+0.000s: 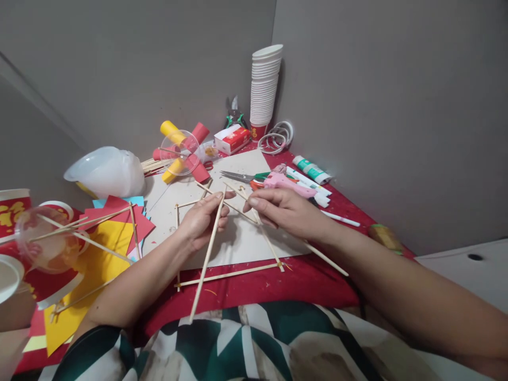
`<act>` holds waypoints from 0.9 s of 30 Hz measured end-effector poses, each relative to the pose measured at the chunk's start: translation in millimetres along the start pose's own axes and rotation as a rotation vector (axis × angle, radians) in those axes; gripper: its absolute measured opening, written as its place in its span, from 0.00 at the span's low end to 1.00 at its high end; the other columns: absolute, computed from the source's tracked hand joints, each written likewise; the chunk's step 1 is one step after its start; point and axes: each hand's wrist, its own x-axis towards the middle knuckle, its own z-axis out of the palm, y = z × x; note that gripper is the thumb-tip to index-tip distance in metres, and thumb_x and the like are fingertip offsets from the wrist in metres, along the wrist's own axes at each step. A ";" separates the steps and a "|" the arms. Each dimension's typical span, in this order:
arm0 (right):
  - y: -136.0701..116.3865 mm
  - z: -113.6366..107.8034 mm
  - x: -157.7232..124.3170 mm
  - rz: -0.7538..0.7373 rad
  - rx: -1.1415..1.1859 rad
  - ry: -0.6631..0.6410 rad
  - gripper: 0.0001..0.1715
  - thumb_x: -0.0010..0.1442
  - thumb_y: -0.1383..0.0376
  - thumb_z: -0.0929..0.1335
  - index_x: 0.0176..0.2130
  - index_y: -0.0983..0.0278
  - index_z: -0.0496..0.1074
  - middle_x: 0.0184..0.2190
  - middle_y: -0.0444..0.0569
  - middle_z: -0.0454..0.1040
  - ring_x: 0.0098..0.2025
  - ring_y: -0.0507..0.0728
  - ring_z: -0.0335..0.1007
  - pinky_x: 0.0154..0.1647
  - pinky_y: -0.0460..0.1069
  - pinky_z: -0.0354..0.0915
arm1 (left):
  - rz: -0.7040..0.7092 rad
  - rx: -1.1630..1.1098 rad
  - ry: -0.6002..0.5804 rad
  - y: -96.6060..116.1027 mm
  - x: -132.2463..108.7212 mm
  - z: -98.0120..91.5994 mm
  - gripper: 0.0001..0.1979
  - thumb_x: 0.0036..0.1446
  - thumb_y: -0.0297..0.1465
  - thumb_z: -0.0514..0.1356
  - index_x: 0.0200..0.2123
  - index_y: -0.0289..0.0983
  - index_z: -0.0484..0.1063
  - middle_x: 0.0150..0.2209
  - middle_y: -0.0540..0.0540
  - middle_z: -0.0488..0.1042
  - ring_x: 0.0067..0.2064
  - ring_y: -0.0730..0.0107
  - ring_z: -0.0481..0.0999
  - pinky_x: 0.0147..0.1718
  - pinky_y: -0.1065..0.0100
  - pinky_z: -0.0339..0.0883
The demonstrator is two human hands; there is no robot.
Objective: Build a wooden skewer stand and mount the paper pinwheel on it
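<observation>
My left hand [206,214] is closed, with thumb and fingers pinching a thin wooden stick [207,259] that slants down toward my lap. A second stick crosses behind those fingers toward the right. My right hand [278,209] is closed on another wooden stick [327,260], which passes under the palm and comes out at lower right. The upper ends of the sticks lie close together between the hands. Beneath them, a four-sided frame of wooden sticks [234,275], bound at its corners with small bands, lies over a pale board [246,254] and the red tablecloth [309,283].
Scissors [240,176] and a pink glue gun [281,182] lie behind my right hand. A tall stack of paper cups [265,84] stands at the back beside a coiled cable [278,138]. Coloured paper [95,254] and a cup-and-stick pinwheel [51,238] are at left.
</observation>
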 end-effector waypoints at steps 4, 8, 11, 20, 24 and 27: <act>-2.4 -1.5 -0.2 0.056 0.013 -0.012 0.22 0.65 0.50 0.64 0.36 0.66 0.74 0.16 0.38 0.59 0.18 0.48 0.52 0.20 0.46 0.47 | -0.014 0.029 -0.063 -3.2 -2.5 1.1 0.12 0.59 0.37 0.66 0.41 0.35 0.74 0.21 0.55 0.65 0.16 0.82 0.62 0.15 0.81 0.55; -2.9 -1.8 0.6 0.084 0.035 -0.047 0.21 0.63 0.51 0.65 0.32 0.66 0.73 0.15 0.37 0.59 0.17 0.47 0.52 0.20 0.45 0.48 | -0.015 0.096 -0.088 -4.8 -3.4 2.2 0.16 0.57 0.38 0.67 0.44 0.35 0.74 0.19 0.55 0.66 0.14 0.82 0.59 0.13 0.80 0.52; -1.7 -0.8 1.4 0.110 0.027 -0.068 0.22 0.62 0.50 0.66 0.30 0.66 0.73 0.14 0.38 0.59 0.17 0.48 0.52 0.20 0.45 0.49 | -0.025 0.124 -0.086 -5.4 -4.0 3.6 0.17 0.56 0.38 0.67 0.44 0.34 0.75 0.18 0.57 0.64 0.14 0.85 0.55 0.13 0.81 0.47; -1.5 -0.8 2.0 0.113 -0.019 -0.078 0.23 0.62 0.50 0.66 0.28 0.66 0.73 0.15 0.39 0.59 0.19 0.48 0.53 0.22 0.46 0.49 | 0.059 0.213 -0.087 -1.9 -10.8 8.3 0.16 0.53 0.40 0.66 0.40 0.33 0.75 0.20 0.56 0.62 0.18 0.82 0.56 0.14 0.79 0.49; -3.2 -0.6 1.6 0.113 -0.029 -0.077 0.22 0.62 0.52 0.65 0.28 0.66 0.73 0.15 0.39 0.59 0.19 0.48 0.53 0.22 0.46 0.49 | 0.117 0.328 -0.061 -9.6 -9.9 6.6 0.20 0.58 0.46 0.65 0.30 0.33 0.73 0.19 0.56 0.61 0.17 0.84 0.54 0.15 0.78 0.48; -3.1 0.3 1.0 0.113 -0.021 -0.085 0.22 0.62 0.52 0.64 0.28 0.66 0.73 0.15 0.39 0.59 0.19 0.49 0.53 0.23 0.46 0.49 | 0.150 0.392 -0.052 -14.1 -8.2 4.9 0.25 0.59 0.49 0.63 0.24 0.33 0.68 0.19 0.55 0.61 0.17 0.84 0.55 0.16 0.77 0.50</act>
